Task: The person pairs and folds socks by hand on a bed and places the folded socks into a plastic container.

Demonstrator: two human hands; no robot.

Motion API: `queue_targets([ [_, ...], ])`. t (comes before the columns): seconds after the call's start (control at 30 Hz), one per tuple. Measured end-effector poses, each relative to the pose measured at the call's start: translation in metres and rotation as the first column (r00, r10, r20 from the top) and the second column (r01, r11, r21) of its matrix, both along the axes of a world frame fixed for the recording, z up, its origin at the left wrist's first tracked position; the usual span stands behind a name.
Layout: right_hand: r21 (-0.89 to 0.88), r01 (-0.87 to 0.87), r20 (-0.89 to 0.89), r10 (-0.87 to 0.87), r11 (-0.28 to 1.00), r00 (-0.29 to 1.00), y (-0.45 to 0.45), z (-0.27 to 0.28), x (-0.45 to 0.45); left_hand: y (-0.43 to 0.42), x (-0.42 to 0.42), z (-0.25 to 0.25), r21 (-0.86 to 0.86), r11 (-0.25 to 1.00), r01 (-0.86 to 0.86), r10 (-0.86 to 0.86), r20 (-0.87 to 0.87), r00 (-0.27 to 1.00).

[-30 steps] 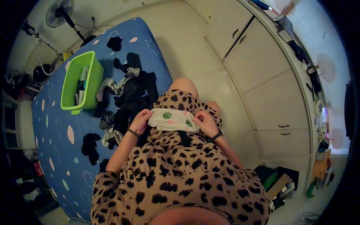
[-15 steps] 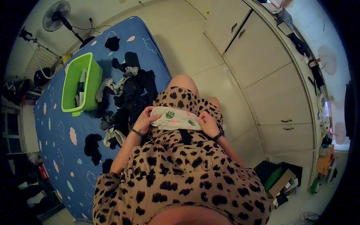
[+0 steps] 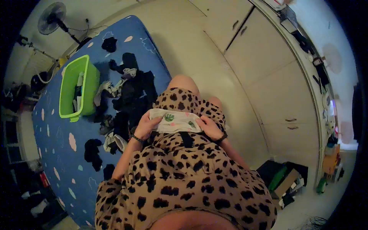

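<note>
A white cloth (image 3: 177, 122) with green leaf and pink prints lies stretched flat over my lap. My left hand (image 3: 146, 125) pinches its left end, thumb on top. At the right end, my right hand (image 3: 209, 127) grips the cloth between thumb and fingers. Beside my left arm, a loose heap of black, grey and white garments (image 3: 132, 92) is spread on the blue bed. A green basket (image 3: 88, 88) with a few folded pieces inside stands beyond the heap.
The blue patterned bed (image 3: 73, 161) fills the left side. A fan (image 3: 52, 18) stands behind it. Along the right run pale cabinets (image 3: 280, 92), with an open box of items (image 3: 285, 184) on the floor near their lower end.
The view has shifted slightly. My left thumb now lies further over the cloth's left end, and my right fingers have shifted a little on its right end. The cloth stays held at both ends.
</note>
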State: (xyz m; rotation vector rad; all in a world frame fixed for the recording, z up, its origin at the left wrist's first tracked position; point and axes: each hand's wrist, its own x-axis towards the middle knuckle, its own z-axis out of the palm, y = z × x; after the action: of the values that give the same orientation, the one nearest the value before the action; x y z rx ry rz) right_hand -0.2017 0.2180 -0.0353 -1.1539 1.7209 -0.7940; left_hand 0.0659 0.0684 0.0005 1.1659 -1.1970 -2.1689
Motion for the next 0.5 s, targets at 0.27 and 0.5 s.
queue_targets([
  [0.27, 0.016, 0.195, 0.63, -0.161, 0.981, 0.76, 0.0, -0.01, 0.001, -0.004, 0.001, 0.01, 0.082, 0.997, 0.007, -0.002, -0.057, 0.998],
  [0.5, -0.174, 0.299, 0.385, -0.214, 0.938, 0.898, -0.02, 0.008, -0.003, -0.004, -0.003, 0.006, -0.048, 0.993, -0.111, 0.102, -0.163, 0.981],
])
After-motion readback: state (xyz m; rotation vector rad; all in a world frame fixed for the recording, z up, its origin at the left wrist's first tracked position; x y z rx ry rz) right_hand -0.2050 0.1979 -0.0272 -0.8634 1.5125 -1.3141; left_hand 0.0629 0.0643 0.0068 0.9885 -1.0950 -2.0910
